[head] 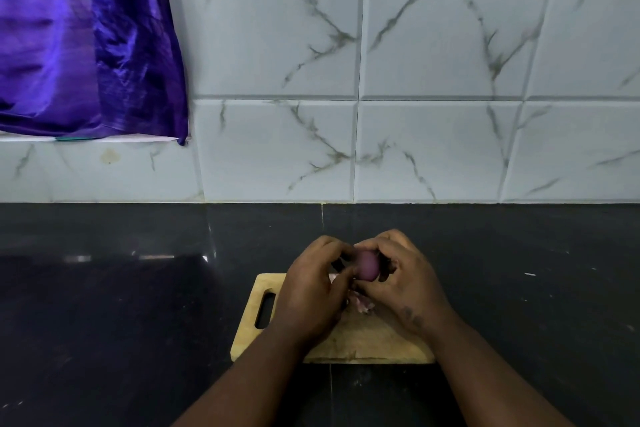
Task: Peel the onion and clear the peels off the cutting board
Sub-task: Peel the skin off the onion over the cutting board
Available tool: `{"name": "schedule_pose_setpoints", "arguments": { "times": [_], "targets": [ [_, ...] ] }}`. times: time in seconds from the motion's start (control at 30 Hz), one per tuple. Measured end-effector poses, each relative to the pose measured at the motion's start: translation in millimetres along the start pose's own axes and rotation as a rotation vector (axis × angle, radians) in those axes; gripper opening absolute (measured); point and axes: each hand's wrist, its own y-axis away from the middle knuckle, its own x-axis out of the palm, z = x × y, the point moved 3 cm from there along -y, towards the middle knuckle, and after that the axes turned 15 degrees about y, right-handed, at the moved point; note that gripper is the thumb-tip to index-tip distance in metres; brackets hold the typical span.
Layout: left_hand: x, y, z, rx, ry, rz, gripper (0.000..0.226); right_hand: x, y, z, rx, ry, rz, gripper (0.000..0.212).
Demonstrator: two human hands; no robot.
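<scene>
Far to the left a shiny purple cloth hangs on the wall, well away from the work. Below it runs the black bench. On the bench, close to the person, lies a wooden cutting board with a handle slot at its left end. I think the board is there to catch the bits that fall.

Next comes the left hand. Its fingers are curled in against the left side of the red onion. It may be picking at the skin, but the fingertips are tucked away, so I cannot be sure.

The onion is held up between the two hands, over the far edge of the board, and it is not resting on it. The part I can see looks smooth and purple, so a good bit of the dry skin seems to be off. Just below it, on the board, lies a small heap of pale peels. Holding the onion over the board lets the peels drop in one spot, which should make them easy to sweep away.

On the right, the right hand wraps round the onion from the other side with its fingers bent round it. I guess that is to hold it steady while the other hand works.

The peels are not yet cleared off the board.
</scene>
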Motion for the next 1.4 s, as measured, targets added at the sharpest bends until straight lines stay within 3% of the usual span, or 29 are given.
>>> {"name": "schedule_pose_setpoints", "arguments": {
  "times": [0.3, 0.47, 0.6, 0.9, 1.17, 1.4],
  "targets": [
    [-1, 1, 1, 0.022, 0.01, -0.016, 0.017, 1, 1, 0, 0.029, -0.037, 0.03, 0.045],
    [-2, -1, 8, -0.097, 0.155, -0.072, 0.019, -3, 0, 0, 0.003, -0.011, -0.035, 0.048],
    [1, 0, 3, -0.133, 0.188, -0.024, 0.016, -1, 1, 0, 0.0, 0.031, -0.038, 0.038],
    [-2, -2, 5, -0.068, 0.124, -0.062, 0.007, 1, 2, 2, -0.019, 0.097, -0.018, 0.044],
    [-3, -3, 9, -0.05, 0.1, -0.127, 0.015, 1, 2, 2, 0.034, 0.021, -0.001, 0.044],
    [-2, -4, 18, -0.178, 0.242, -0.186, 0.021, 1, 4, 6, 0.082, -0.121, 0.051, 0.045]
  ]
}}
